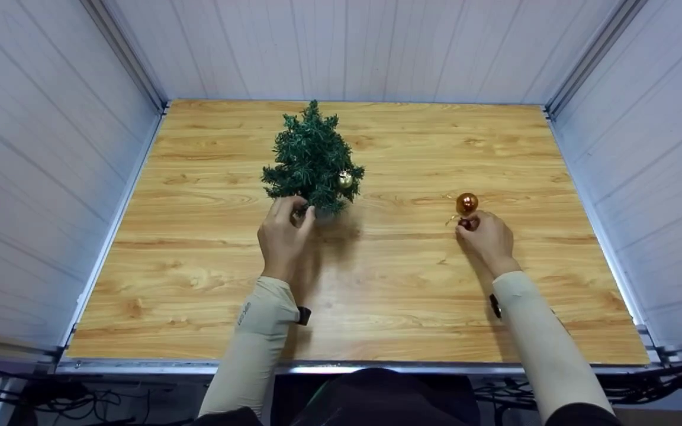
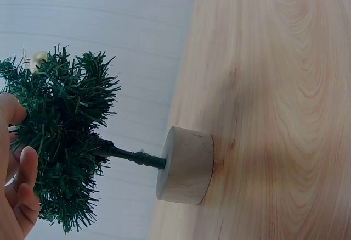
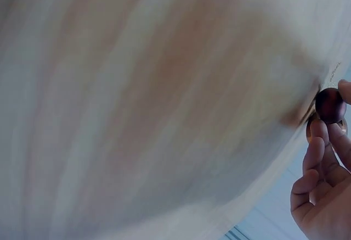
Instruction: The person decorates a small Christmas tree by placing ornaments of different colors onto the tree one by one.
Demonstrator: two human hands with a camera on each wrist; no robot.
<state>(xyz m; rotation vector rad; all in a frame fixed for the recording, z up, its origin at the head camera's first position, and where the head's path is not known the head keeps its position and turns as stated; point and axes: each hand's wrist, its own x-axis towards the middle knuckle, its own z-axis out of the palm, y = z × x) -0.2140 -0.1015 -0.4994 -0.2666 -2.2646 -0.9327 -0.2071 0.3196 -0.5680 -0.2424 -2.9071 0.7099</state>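
Observation:
A small green artificial Christmas tree [image 1: 311,154] stands left of the table's middle on a round wooden base [image 2: 186,166]. A gold bauble [image 1: 346,179] hangs on its right side. My left hand [image 1: 285,234] is at the lower front branches, thumb and index finger bent towards each other there. Foliage hides whether they pinch anything. Over on the right, my right hand [image 1: 489,239] pinches a dark red bauble [image 3: 330,105] between thumb and fingers. Just beyond that hand lies a shiny orange bauble [image 1: 466,203], largely hidden behind the fingers in the right wrist view.
The wood-grain table [image 1: 394,296] has a metal front edge [image 1: 341,368]. White panels [image 1: 341,47] enclose its back and both sides. Black cables [image 1: 643,384] hang below the front edge.

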